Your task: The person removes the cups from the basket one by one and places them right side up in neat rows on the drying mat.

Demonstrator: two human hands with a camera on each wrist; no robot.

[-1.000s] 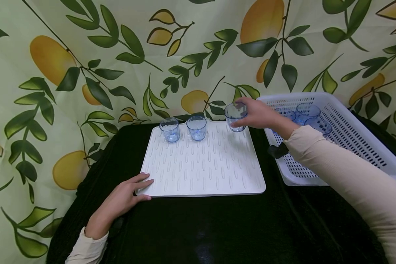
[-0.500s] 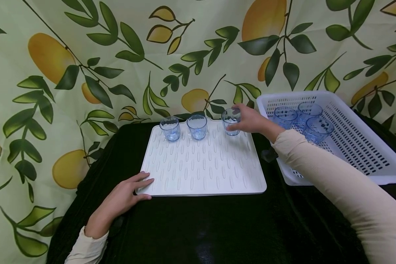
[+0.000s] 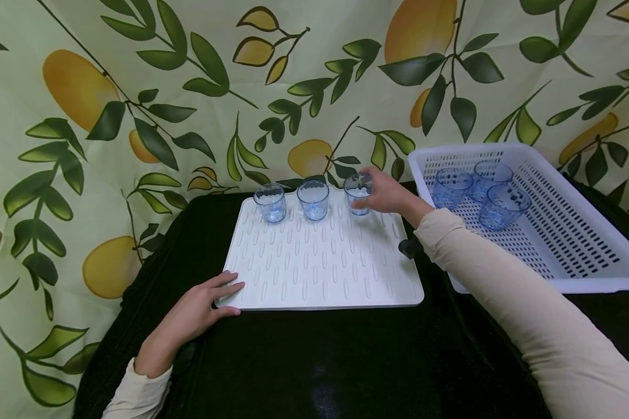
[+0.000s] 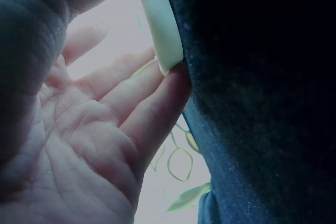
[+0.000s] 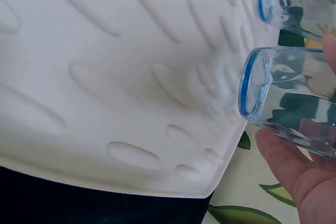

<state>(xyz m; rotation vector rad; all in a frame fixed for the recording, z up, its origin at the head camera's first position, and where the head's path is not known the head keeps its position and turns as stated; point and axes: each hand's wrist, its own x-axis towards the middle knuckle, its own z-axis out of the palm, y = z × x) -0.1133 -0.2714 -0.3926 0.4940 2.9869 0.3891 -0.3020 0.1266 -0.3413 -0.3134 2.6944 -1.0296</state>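
And in all three views, nothing legible right now, folks: not one word, number, label, brand or sign readable anywhere

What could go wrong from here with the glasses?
Knock: the held glass, in the right hand, might clip the middle glass if it drifts left.
Tip: the glasses line the far side of the white mat, so a bump could send one over the edge.
Shift: the left hand touches the mat's near-left corner; a push might jostle everything.
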